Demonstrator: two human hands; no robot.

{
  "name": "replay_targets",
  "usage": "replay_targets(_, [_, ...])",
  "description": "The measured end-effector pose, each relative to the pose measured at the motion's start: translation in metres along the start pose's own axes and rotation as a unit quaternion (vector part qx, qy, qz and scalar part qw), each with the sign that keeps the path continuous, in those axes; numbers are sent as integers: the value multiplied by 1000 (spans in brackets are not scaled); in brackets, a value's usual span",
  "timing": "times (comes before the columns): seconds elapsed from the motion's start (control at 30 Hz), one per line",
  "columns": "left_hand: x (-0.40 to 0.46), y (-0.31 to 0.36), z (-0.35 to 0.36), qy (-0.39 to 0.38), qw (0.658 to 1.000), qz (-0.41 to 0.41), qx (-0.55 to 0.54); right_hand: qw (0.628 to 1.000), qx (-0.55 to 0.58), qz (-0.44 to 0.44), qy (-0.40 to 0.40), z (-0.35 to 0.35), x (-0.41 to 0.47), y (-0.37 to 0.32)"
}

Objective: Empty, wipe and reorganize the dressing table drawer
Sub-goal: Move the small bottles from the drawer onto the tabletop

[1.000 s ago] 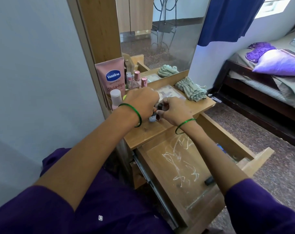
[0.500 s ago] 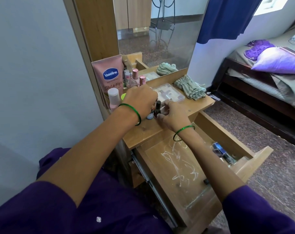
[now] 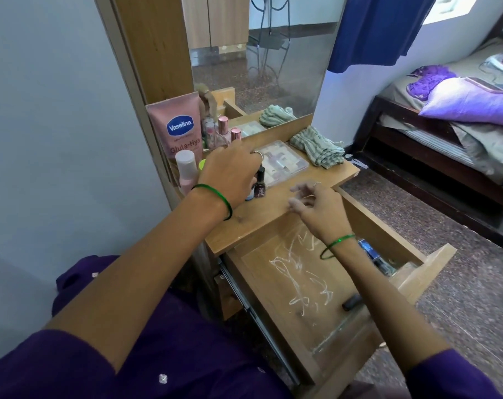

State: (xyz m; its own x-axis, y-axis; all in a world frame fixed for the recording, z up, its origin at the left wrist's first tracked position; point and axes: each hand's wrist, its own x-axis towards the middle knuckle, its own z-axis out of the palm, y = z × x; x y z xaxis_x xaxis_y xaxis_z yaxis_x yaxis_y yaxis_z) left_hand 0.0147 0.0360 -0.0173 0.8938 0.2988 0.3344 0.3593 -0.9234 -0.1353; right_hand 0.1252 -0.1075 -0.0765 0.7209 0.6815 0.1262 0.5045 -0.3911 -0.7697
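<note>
Presently we are parking bottles on the far tabletop [image 3: 276, 210] to empty the drawer [image 3: 308, 286]: left hand [image 3: 230, 174] is cupping a nail-polish bottle [image 3: 259, 182], though its fingertips are hidden; right hand [image 3: 319, 207] is hovering with fingers loosely spread.

The wooden table [image 3: 276, 214] carried a pink lotion tube [image 3: 179, 131], small bottles [image 3: 223, 133], a dark nail polish bottle [image 3: 260, 184], a clear plastic case [image 3: 282, 162] and a folded striped cloth [image 3: 316, 146].

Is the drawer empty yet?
No. The open drawer still holds a blue item and a small dark one.
</note>
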Motion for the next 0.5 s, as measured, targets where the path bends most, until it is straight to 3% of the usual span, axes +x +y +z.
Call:
replay_targets(0.1, [-5,8,-2,81,995,45,-32,998,-44,24,50,-30,-8,27])
replay_targets(0.2, [-11,26,2,96,990,88,-60,980,-167,89,54,-62,-9,59])
replay_targets(0.33, [-25,60,17,48,988,93,-113,923,-305,229,-51,-78,-20,96])
replay_targets(0.5, [-38,102,34,-90,979,137,-118,855,-430,255,-137,-71,-38,109])
